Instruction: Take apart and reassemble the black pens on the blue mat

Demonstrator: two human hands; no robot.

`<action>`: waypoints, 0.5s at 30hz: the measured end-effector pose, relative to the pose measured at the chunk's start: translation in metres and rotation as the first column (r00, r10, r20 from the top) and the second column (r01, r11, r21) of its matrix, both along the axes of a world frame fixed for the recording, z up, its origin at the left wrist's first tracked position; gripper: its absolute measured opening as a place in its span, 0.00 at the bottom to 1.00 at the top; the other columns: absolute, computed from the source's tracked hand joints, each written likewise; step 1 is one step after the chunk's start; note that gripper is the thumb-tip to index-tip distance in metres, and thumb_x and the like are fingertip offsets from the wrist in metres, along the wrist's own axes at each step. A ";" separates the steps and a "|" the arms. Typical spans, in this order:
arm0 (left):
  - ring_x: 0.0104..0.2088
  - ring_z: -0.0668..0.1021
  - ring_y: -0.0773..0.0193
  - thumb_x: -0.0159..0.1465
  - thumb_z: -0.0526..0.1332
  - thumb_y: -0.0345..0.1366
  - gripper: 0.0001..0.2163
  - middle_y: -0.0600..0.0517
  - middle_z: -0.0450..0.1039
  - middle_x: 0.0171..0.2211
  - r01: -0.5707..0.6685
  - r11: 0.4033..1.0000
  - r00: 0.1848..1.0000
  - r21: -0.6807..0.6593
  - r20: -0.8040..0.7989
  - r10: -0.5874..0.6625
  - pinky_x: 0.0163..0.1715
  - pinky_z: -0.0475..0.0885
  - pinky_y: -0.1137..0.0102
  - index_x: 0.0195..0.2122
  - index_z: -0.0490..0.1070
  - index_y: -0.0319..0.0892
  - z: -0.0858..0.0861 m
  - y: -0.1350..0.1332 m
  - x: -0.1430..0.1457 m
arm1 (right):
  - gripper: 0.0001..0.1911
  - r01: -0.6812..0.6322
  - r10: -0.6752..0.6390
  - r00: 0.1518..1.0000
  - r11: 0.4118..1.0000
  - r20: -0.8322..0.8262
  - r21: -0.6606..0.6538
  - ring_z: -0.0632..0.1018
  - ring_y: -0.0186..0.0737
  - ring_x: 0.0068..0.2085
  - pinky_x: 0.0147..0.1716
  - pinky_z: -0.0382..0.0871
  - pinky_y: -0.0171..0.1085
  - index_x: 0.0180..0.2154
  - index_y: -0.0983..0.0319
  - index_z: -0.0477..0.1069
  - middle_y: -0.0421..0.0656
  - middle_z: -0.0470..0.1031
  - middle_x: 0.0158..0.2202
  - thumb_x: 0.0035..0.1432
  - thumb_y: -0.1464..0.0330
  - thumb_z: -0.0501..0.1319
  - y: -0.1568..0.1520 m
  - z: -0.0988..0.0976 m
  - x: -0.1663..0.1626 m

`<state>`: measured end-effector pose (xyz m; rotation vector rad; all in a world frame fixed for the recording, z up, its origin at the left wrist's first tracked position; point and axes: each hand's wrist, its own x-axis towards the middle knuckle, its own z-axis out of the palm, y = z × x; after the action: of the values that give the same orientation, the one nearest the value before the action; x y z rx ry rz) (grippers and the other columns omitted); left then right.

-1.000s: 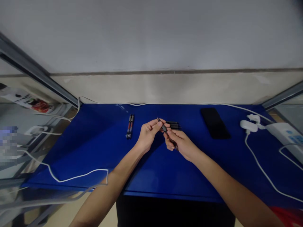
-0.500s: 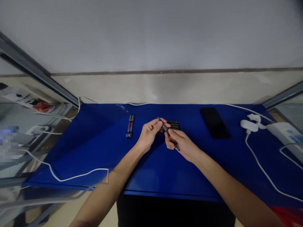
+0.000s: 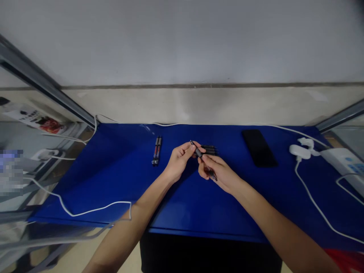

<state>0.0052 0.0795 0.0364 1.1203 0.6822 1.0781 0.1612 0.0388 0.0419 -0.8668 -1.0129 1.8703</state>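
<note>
A dark pen (image 3: 198, 152) is held slantwise between my two hands, above the blue table (image 3: 113, 182). My left hand (image 3: 181, 157) pinches it near the tip end with thumb and fingers. Around its rear part, my right hand (image 3: 213, 167) is closed, the clip end showing below the fingers. Just behind the hands several dark pens (image 3: 209, 150) lie side by side, partly covered by my fingers. To the left, two more pens (image 3: 156, 151) with grey grips and reddish marks lie next to each other.
A black phone (image 3: 259, 148) lies at the right. Beyond it are a white charger (image 3: 300, 151) with a cable and a white power strip (image 3: 345, 165). A white cord (image 3: 96, 209) crosses the left front edge. A labelled bottle (image 3: 34, 117) stands outside the left frame bar.
Both hands keep their hold on the pen near the same spot. The right fingers have shifted slightly along its barrel, and the view has moved a little.
</note>
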 end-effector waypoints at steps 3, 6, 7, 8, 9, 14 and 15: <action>0.28 0.74 0.69 0.67 0.59 0.44 0.13 0.45 0.78 0.40 0.028 1.000 1.000 -0.010 0.009 -0.028 0.35 0.69 0.70 0.41 0.74 0.38 0.002 -0.001 -0.001 | 0.18 -0.026 0.027 1.000 1.000 0.008 -0.014 0.65 0.32 0.22 0.25 0.55 0.35 0.34 0.63 0.66 0.39 0.67 0.20 0.68 0.56 0.52 0.000 0.000 0.000; 0.28 0.74 0.69 0.66 0.60 0.44 0.13 0.46 0.78 0.40 0.025 1.000 1.000 0.006 0.016 -0.025 0.35 0.69 0.71 0.41 0.74 0.39 0.005 -0.001 -0.002 | 0.16 -0.029 0.027 0.999 0.997 -0.029 -0.078 0.59 0.29 0.21 0.25 0.55 0.34 0.39 0.62 0.68 0.32 0.56 0.20 0.67 0.55 0.55 -0.001 0.002 0.000; 0.30 0.74 0.68 0.66 0.60 0.44 0.13 0.46 0.78 0.39 0.016 1.000 1.000 0.012 0.013 -0.016 0.36 0.69 0.71 0.41 0.74 0.38 0.006 0.000 -0.002 | 0.16 -0.029 0.024 0.999 0.994 -0.046 -0.101 0.56 0.29 0.21 0.25 0.55 0.34 0.41 0.61 0.67 0.31 0.53 0.21 0.66 0.55 0.55 -0.002 0.003 0.000; 0.32 0.75 0.67 0.66 0.60 0.44 0.13 0.46 0.78 0.39 0.006 1.000 1.000 0.017 0.007 -0.007 0.37 0.69 0.71 0.41 0.74 0.38 0.007 0.000 -0.002 | 0.15 -0.031 0.023 0.998 0.992 -0.062 -0.119 0.55 0.29 0.22 0.25 0.55 0.34 0.43 0.61 0.67 0.31 0.51 0.21 0.66 0.55 0.55 -0.002 0.004 0.000; 0.34 0.76 0.66 0.66 0.60 0.44 0.13 0.46 0.78 0.39 -0.001 1.000 1.000 0.019 0.002 0.001 0.38 0.69 0.71 0.41 0.74 0.38 0.007 0.001 -0.003 | 0.15 -0.036 0.026 0.997 0.991 -0.079 -0.129 0.54 0.28 0.22 0.24 0.54 0.33 0.43 0.60 0.66 0.31 0.50 0.21 0.66 0.55 0.56 -0.002 0.004 -0.001; 0.34 0.74 0.67 0.67 0.59 0.44 0.13 0.46 0.78 0.38 -0.006 1.000 1.000 0.024 -0.017 0.007 0.37 0.67 0.72 0.40 0.74 0.38 0.006 0.003 -0.003 | 0.12 -0.044 0.036 0.996 0.995 -0.087 -0.094 0.55 0.27 0.22 0.24 0.49 0.33 0.36 0.62 0.65 0.32 0.53 0.22 0.64 0.60 0.60 -0.003 0.004 -0.002; 0.34 0.74 0.66 0.67 0.60 0.44 0.13 0.46 0.78 0.38 -0.010 1.000 1.000 0.020 -0.020 0.011 0.37 0.67 0.71 0.40 0.74 0.38 0.005 0.002 -0.003 | 0.12 -0.043 0.037 0.997 0.996 -0.068 -0.082 0.57 0.28 0.23 0.24 0.50 0.33 0.35 0.62 0.65 0.33 0.56 0.22 0.64 0.60 0.60 -0.003 0.003 -0.002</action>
<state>0.0020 0.0820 0.0417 1.1469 0.6948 1.0861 0.1591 0.0358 0.0449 -0.8326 -0.9236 1.9740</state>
